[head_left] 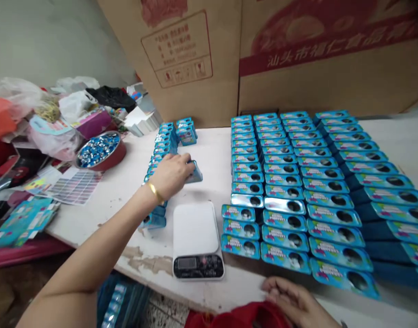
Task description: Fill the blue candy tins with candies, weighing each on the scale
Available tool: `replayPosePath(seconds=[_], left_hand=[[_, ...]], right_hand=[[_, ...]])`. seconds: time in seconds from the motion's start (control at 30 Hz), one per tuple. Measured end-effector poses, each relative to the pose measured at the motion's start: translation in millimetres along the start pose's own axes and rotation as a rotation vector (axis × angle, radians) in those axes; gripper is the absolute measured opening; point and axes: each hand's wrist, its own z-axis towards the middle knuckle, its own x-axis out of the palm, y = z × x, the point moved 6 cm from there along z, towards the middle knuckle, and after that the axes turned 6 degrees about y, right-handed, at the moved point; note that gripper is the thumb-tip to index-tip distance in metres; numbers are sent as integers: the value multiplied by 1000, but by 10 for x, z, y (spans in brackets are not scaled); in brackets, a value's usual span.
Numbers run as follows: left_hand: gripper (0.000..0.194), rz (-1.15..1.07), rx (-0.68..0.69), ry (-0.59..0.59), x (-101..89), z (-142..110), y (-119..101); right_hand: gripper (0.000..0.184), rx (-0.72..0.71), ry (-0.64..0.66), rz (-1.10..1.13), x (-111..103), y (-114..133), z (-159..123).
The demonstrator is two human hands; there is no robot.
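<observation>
A blue tin (196,174) is gripped by the left hand (171,175), the fingers closed narrowly over its top, and it is held tilted just above the white table (212,150). It is placed just right of a line of tins (160,155) stood on edge, with 2 small stacks of tins (186,131) beyond. A gold bangle (156,192) is worn on the left wrist. A kitchen scale (195,232) is set just below the hand, its display (187,263) too blurred to be read. The right hand (291,298) is rested at the near table edge, its fingers (273,284) loosely curled against a red bag (241,316); whether the bag is gripped cannot be told. Further right, a large block of tins (297,196) is laid flat in rows, each tin showing a dark round window. To the left are seen a red bowl (100,151) of blue-wrapped sweets, label sheets (78,187) and blue printed cards (24,223), while cardboard cartons (181,54) with red print are stacked behind
</observation>
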Motion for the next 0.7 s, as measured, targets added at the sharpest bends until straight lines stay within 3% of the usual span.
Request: replayPosePath(seconds=[0.13,0.27,0.37,0.5,0.6,0.7], left_hand=[[15,5,61,140,21,-739,-711],[15,13,34,162,187,-1013,-1021],[12,-20,33,94,175,-1059,-1041],[19,-228,43,-168,-76,-1259,-903],[17,-435,-102,-377,-178,-1565,-670],[15,-576,-304,-502,-43,-1904,-489]], right_hand=[[44,-35,13,-84,34,65,-46],[46,-68,10,-126,70,56,-96],[48,-74,11,-139,79,20,-113],[47,-74,9,-135,60,-56,-127],[48,-73,-12,-143,46,-89,-151],[51,-48,-35,-150,51,-92,-169]])
